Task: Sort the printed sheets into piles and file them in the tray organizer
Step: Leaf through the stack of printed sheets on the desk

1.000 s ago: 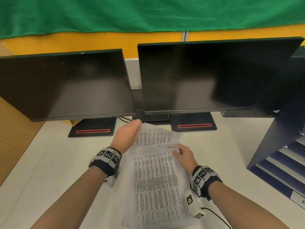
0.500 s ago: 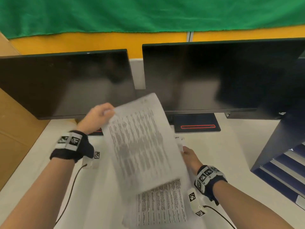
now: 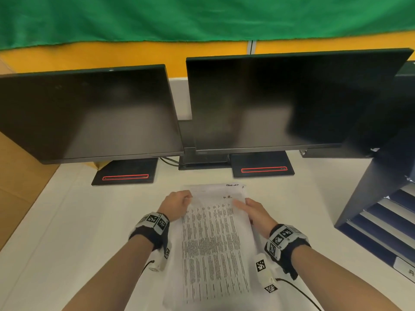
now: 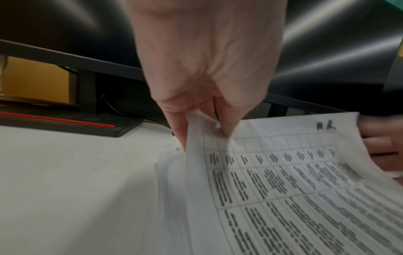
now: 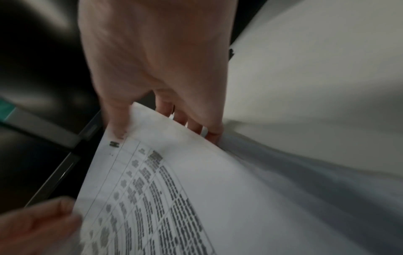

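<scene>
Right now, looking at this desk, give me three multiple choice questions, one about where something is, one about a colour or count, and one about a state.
1. Where does the tray organizer stand relative to the stack of printed sheets?
A. To its right
B. To its left
C. Behind the monitors

2. How many monitor stand bases with a red stripe show on the desk?
A. One
B. Two
C. Four

3. What is the left hand doing?
A. Resting flat on the bare desk
B. Pinching the top sheet's corner
C. Gripping a monitor's edge

Answers:
1 A, the head view shows the organizer's dark blue side panel at the right edge.
2 B, one base sits under the left monitor and another under the right.
3 B, the left wrist view shows the fingers lifting the paper's edge.
</scene>
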`<state>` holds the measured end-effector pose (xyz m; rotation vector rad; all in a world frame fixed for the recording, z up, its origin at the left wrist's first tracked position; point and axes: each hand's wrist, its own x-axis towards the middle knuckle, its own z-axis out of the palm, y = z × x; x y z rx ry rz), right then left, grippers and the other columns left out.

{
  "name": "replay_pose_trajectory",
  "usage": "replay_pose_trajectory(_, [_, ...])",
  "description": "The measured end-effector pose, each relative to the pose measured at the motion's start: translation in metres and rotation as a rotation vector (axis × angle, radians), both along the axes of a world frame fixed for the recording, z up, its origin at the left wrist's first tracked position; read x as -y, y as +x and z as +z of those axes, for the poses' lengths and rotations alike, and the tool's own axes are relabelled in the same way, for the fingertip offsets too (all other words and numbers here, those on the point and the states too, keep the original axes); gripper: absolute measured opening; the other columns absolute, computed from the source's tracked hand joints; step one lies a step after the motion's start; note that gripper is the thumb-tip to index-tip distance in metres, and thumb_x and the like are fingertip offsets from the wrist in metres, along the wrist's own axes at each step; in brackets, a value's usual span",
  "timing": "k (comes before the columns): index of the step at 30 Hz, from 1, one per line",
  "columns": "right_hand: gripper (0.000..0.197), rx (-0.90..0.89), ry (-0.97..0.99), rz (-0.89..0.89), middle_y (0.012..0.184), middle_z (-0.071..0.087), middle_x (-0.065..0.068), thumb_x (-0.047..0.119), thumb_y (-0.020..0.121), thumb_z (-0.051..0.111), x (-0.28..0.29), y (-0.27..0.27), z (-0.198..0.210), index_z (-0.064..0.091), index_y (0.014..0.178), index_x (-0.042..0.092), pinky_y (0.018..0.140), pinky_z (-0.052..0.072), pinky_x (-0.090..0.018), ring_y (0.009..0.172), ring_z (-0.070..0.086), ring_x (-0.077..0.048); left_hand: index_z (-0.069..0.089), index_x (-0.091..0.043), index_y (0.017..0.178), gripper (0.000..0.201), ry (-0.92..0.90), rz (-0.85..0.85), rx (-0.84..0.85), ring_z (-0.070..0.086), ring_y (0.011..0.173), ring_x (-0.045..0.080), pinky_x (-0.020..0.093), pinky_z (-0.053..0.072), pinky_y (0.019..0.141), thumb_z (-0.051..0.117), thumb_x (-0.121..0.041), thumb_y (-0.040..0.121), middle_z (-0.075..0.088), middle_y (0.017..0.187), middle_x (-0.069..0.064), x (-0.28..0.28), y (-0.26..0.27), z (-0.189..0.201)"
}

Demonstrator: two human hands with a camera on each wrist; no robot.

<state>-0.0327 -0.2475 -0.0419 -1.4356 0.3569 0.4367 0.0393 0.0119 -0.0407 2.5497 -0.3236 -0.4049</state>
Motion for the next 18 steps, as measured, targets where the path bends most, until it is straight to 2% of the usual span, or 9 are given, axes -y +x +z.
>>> replay_pose_trajectory(2, [0.015,0.060,-0.136,0.006,0.100,0.071,-0.016,0.006,0.082,0.066,0.002,0.001,-0.008,0.068,0.097,0.007,0.092,0.051,-0.051,0.092,0.068,-0.030,0.063,-0.013,0.096,0.022,0.010,0.013,0.044,0.058,0.085,0.022,0.029,0.042,0.074,0.042,-0.021,0.096,0.059,0.089,0.001,0.003,0.002,0.000])
replay_pose_trajectory(3, [0.013,0.091,-0.202,0.004,0.095,0.071,-0.014,0.000,0.081,0.065,0.003,0.001,-0.011,0.070,0.089,0.008,0.094,0.049,-0.053,0.090,0.066,-0.029,0.063,-0.012,0.097,0.023,0.015,0.022,0.095,0.055,0.087,0.021,0.030,0.043,0.078,0.041,-0.021,0.097,0.055,0.090,0.001,0.003,0.004,-0.001])
replay_pose_trajectory(5, [0.018,0.130,-0.304,0.014,0.089,0.072,-0.010,-0.001,0.079,0.066,0.000,0.001,-0.014,0.075,0.079,0.015,0.097,0.047,-0.050,0.094,0.064,-0.029,0.058,-0.013,0.101,0.020,0.033,0.042,0.170,0.049,0.092,0.021,0.033,0.045,0.084,0.039,-0.015,0.097,0.050,0.096,0.003,0.004,0.011,-0.003])
replay_pose_trajectory(7, [0.025,0.155,-0.359,0.010,0.087,0.074,-0.006,0.000,0.078,0.068,-0.001,0.000,-0.016,0.077,0.074,0.023,0.097,0.048,-0.046,0.096,0.064,-0.026,0.055,-0.016,0.108,0.020,0.088,0.026,0.150,0.047,0.099,0.023,0.039,0.048,0.086,0.044,-0.009,0.093,0.051,0.106,0.006,0.005,0.017,-0.004])
replay_pose_trajectory(9, [0.031,0.181,-0.385,0.018,0.087,0.075,-0.002,-0.002,0.077,0.069,0.000,-0.001,-0.018,0.078,0.072,0.027,0.095,0.050,-0.042,0.095,0.065,-0.021,0.055,-0.019,0.114,0.025,0.191,-0.030,0.112,0.047,0.105,0.025,0.041,0.045,0.091,0.044,-0.012,0.093,0.052,0.113,0.005,0.009,0.020,-0.004])
replay_pose_trajectory(10, [0.031,0.195,-0.388,0.018,0.088,0.075,-0.001,-0.004,0.077,0.068,0.000,-0.001,-0.019,0.078,0.072,0.025,0.095,0.050,-0.041,0.095,0.066,-0.020,0.056,-0.021,0.114,0.025,0.223,-0.051,0.107,0.048,0.106,0.024,0.040,0.043,0.092,0.042,-0.015,0.095,0.053,0.114,0.003,0.011,0.021,-0.004])
replay_pose_trajectory(13, [0.026,0.223,-0.384,0.004,0.091,0.075,-0.004,-0.008,0.076,0.067,0.000,-0.003,-0.019,0.078,0.077,0.016,0.094,0.052,-0.039,0.094,0.067,-0.019,0.059,-0.023,0.108,0.025,0.233,-0.055,0.116,0.053,0.103,0.022,0.037,0.042,0.092,0.043,-0.013,0.093,0.058,0.111,0.001,0.015,0.024,0.001])
replay_pose_trajectory(16, [0.030,0.257,-0.406,0.008,0.089,0.075,-0.003,-0.010,0.075,0.066,0.001,-0.004,-0.021,0.077,0.074,0.018,0.092,0.053,-0.035,0.093,0.067,-0.020,0.061,-0.022,0.096,0.026,0.189,-0.014,0.102,0.059,0.097,0.020,0.034,0.045,0.089,0.048,-0.002,0.086,0.063,0.105,0.000,0.011,0.029,0.006])
replay_pose_trajectory(18, [0.032,0.282,-0.418,0.028,0.087,0.075,-0.002,-0.011,0.074,0.067,0.001,-0.004,-0.022,0.076,0.072,0.020,0.088,0.054,-0.032,0.092,0.068,-0.022,0.062,-0.022,0.090,0.029,0.093,0.047,0.026,0.062,0.093,0.020,0.033,0.050,0.084,0.044,0.001,0.087,0.066,0.101,0.000,0.001,0.034,0.007])
